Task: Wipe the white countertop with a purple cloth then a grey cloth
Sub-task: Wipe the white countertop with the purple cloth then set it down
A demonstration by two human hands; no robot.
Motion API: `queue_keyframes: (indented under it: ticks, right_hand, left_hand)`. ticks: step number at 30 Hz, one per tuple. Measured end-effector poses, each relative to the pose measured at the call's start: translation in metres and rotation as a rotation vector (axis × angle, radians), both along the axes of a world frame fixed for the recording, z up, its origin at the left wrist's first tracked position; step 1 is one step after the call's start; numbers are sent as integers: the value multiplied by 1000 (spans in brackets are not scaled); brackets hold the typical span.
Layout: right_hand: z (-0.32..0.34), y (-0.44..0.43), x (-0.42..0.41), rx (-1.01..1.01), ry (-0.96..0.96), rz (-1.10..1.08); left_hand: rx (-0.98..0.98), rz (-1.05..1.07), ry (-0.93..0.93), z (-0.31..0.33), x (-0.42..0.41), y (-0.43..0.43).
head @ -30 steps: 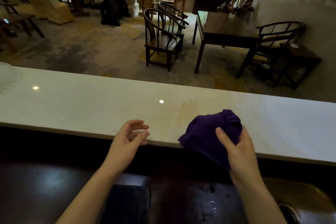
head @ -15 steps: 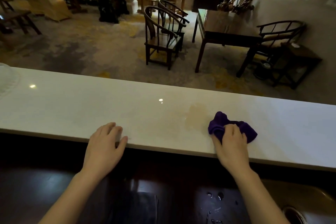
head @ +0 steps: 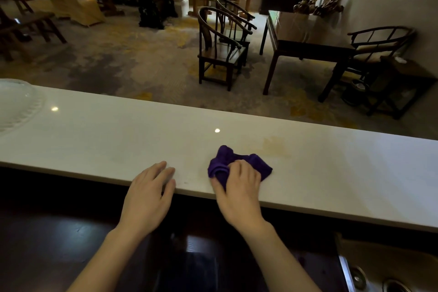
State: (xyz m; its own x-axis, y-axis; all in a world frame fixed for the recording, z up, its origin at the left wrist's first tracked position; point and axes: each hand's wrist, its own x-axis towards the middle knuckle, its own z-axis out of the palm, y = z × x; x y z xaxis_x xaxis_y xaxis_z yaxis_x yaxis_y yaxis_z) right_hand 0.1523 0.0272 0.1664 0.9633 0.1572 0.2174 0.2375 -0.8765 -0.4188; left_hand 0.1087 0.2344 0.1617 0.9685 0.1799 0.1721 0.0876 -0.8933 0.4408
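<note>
The white countertop point(head: 118, 140) runs across the view as a long ledge. A bunched purple cloth point(head: 256, 162) lies on it near the front edge, and my right hand point(head: 237, 187) presses down on its near side, fingers curled over the fabric. A faint yellowish stain point(head: 275, 147) shows on the counter just right of and behind the cloth. My left hand point(head: 149, 192) rests flat on the counter's front edge, fingers spread, holding nothing. A dark folded cloth point(head: 201, 268) lies low on the dark surface between my forearms; its colour is hard to tell.
A clear ribbed glass dish point(head: 16, 102) sits at the counter's far left. Below the ledge lies a dark worktop with a metal sink point(head: 369, 277) at the lower right. Beyond the counter are wooden chairs point(head: 220, 50) and a dark table point(head: 303, 38).
My right hand set the purple cloth down on the counter and has slid it leftward, off the stain. My left hand came down flat onto the front edge.
</note>
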Motion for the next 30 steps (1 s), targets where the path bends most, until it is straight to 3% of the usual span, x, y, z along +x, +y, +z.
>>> queue_keyframes:
  ticks: [9, 16, 30]
  right_hand:
    - [-1, 56, -5, -27, 10, 182]
    - [-6, 37, -1, -120, 20, 274]
    - [0, -98, 23, -114, 76, -33]
  left_hand:
    - [-29, -20, -16, 1, 1, 3]
    - [-17, -20, -22, -1, -1, 5]
    - [18, 9, -34, -1, -1, 1]
